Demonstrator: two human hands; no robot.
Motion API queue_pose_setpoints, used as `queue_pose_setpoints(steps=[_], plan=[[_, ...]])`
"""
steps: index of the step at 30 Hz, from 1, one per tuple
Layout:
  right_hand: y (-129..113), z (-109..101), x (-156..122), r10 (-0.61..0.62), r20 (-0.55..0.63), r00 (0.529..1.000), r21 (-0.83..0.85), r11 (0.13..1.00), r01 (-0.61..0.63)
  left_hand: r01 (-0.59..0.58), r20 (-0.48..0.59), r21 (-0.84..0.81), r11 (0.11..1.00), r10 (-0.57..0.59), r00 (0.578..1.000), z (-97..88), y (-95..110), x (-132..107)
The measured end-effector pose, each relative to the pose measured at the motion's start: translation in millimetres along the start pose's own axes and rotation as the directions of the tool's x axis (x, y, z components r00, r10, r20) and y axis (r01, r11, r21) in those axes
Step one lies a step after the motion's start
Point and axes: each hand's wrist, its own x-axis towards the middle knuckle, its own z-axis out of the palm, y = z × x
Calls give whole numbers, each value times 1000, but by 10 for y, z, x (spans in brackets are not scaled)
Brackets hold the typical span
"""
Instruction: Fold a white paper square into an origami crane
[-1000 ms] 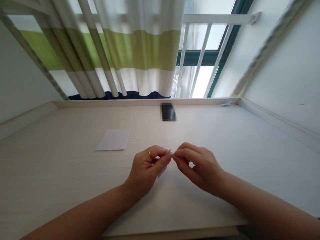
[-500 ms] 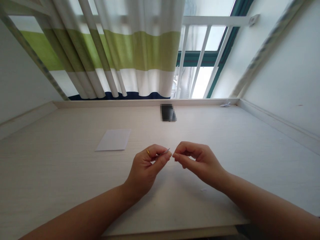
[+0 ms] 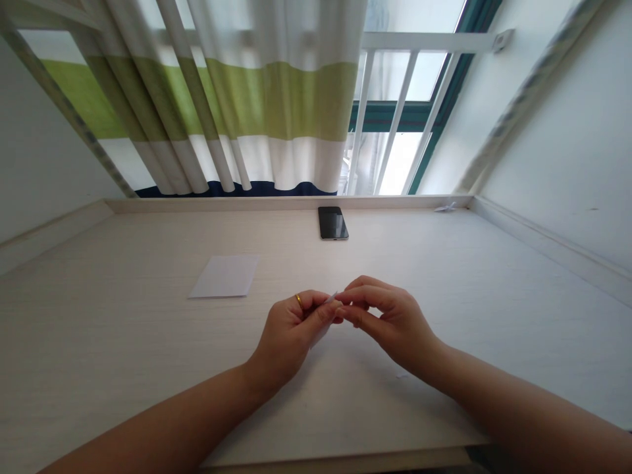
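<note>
Both my hands meet just above the middle of the pale wooden desk point(image 3: 123, 342). My left hand point(image 3: 291, 332), with a gold ring on one finger, is closed in a pinch on a small folded piece of white paper point(image 3: 330, 299). My right hand point(image 3: 390, 319) is closed too, its fingertips pressed on the same paper where it meets the left thumb. Most of the paper is hidden between the fingers; only a thin tip and a lower edge show.
A white sheet of paper point(image 3: 224, 276) lies flat to the left of my hands. A black phone point(image 3: 332, 222) rests near the desk's back edge. A tiny white folded piece point(image 3: 446, 207) sits at the back right corner. A striped curtain point(image 3: 237, 99) and window bars stand behind.
My right hand has moved slightly left and closed in, so its fingers now overlap the left hand's fingertips on the paper. The left hand has barely moved.
</note>
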Motion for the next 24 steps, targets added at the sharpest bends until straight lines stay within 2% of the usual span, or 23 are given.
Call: queue_pose_setpoints(steps=[4,10,16,20,24], plan=[[-3,1,2,-57,-44,997,-11,998,57,-29,40,98,995,25,999,-7,10,-6],[-82,-48,4,-14,-122,992,-74,997,5,15,32,110,994,-19,999,-21,10,2],[-109,-62,-22,-32,-96,995,-107,994,21,-9,66,143,990,-1,998,-12,13,8],[-113,-65,-23,-107,-70,992,-141,985,96,-77,84,132,988,67,994,-34,10,19],[-91,-101,-18,-185,7,983,-231,956,181,-130,101,164,978,114,988,-65,-3,38]])
